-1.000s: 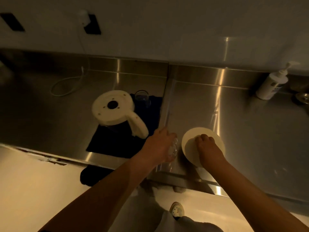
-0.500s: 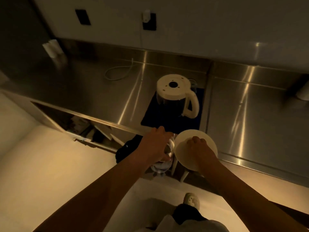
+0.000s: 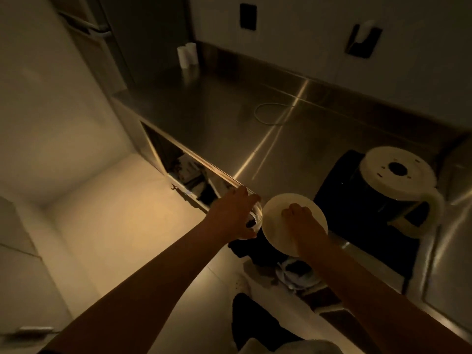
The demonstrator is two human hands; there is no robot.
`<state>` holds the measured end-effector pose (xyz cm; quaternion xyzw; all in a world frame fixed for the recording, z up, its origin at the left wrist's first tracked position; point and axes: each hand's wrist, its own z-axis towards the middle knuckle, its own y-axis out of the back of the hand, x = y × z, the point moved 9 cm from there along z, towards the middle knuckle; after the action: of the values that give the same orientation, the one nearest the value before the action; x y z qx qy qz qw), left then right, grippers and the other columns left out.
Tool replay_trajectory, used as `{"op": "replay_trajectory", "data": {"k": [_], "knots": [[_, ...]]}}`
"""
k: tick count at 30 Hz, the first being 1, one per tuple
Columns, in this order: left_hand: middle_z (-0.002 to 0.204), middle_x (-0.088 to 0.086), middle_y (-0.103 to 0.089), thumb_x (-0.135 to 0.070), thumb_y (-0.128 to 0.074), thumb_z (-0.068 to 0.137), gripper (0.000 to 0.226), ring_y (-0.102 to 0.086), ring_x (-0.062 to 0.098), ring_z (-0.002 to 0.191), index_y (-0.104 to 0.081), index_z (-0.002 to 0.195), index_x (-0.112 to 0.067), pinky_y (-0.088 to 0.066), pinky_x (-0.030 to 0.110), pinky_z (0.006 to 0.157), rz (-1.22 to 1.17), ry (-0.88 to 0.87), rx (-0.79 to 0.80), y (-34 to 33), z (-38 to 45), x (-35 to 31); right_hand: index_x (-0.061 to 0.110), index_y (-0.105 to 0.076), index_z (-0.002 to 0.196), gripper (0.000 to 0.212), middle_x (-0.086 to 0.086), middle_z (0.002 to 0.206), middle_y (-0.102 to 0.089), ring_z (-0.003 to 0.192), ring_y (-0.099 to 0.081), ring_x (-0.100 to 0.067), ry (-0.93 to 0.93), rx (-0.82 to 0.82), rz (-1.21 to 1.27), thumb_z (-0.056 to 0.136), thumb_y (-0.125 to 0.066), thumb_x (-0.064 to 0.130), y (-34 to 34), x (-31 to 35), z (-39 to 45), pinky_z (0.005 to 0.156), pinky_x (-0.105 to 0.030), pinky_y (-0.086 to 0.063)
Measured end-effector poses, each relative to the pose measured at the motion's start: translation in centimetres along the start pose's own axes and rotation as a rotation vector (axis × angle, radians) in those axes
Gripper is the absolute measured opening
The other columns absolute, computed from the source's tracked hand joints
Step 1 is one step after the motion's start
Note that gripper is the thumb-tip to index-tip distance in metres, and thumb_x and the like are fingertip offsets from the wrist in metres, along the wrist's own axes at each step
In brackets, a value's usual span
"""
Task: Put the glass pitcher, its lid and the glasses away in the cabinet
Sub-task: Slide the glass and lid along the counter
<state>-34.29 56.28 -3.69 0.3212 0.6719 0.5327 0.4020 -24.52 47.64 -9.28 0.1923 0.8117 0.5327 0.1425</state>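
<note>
Head view: my left hand [image 3: 233, 217] holds a glass [image 3: 255, 217], my right hand [image 3: 304, 224] the lid [image 3: 277, 213]. I think they go next into the open cabinet [image 3: 178, 167] far left; the pitcher [image 3: 393, 190] waits right.

Under the right hand [image 3: 304, 223] the lid [image 3: 275, 218] is plain cream; beyond it, a cream-topped pitcher [image 3: 398, 172] stands on a black mat [image 3: 339, 182] atop the silver steel surface [image 3: 229, 118].

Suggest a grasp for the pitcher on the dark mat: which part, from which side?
Take the pitcher by its looped handle, which juts toward the counter's front edge, so come in from the near side. The body looks like wide, smooth glass, likely harder to grip. Both hands are occupied now.
</note>
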Motion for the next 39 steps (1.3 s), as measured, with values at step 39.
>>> {"op": "replay_trajectory", "data": {"k": [39], "knots": [[0.132, 0.001, -0.041, -0.047, -0.075, 0.070, 0.081, -0.041, 0.021, 0.118, -0.033, 0.138, -0.031, -0.050, 0.038, 0.089, 0.072, 0.128, 0.018, 15.5, 27.6, 60.8, 0.012, -0.039, 0.134, 0.063, -0.009, 0.137, -0.036, 0.125, -0.036, -0.028, 0.055, -0.088, 0.076, 0.078, -0.067, 0.006, 23.3, 32.8, 55.1, 0.099, -0.037, -0.040]]}}
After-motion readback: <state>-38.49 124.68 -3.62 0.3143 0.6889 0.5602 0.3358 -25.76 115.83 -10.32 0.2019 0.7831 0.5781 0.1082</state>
